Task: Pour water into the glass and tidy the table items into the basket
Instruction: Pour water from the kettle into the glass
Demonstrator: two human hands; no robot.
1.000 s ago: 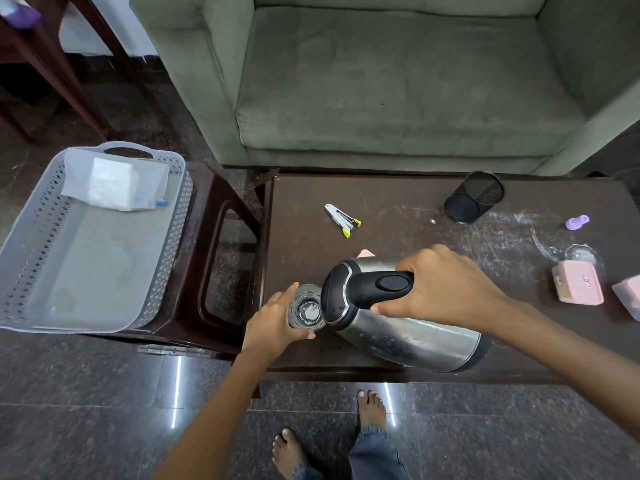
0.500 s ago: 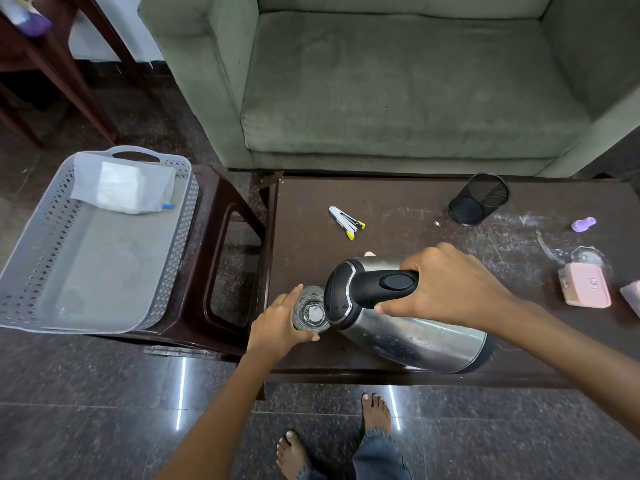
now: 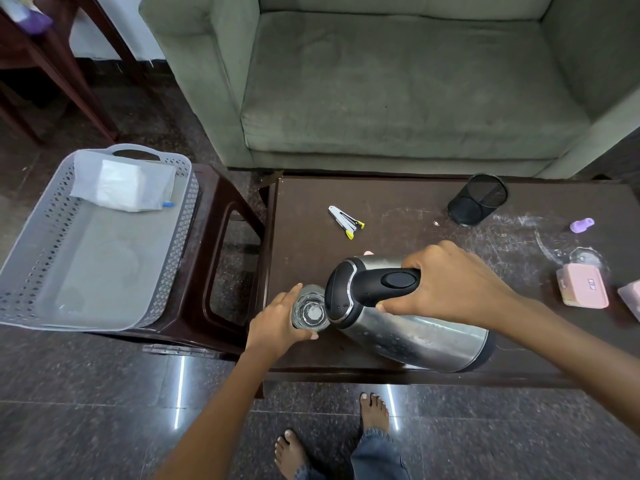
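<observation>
Right hand (image 3: 450, 282) grips tipped steel kettle (image 3: 412, 336) | left hand (image 3: 277, 323) wraps clear glass (image 3: 309, 308), seemingly part-filled

Counts, placed against the steel kettle (image 3: 412, 327):
- one kettle, tipped on its side.
- one glass (image 3: 309, 309), touching its spout end.
- one stapler (image 3: 345, 221) beyond it.
- one black mesh pen cup (image 3: 477, 199), beyond and right.
- one purple small item (image 3: 582, 225), far right.
- two pink boxes, one whole (image 3: 581, 291), one cut by the frame edge (image 3: 631, 298).
- one grey basket (image 3: 38, 237) well left, with one white pouch (image 3: 121, 181) inside.
- two hands, two bare feet.
</observation>
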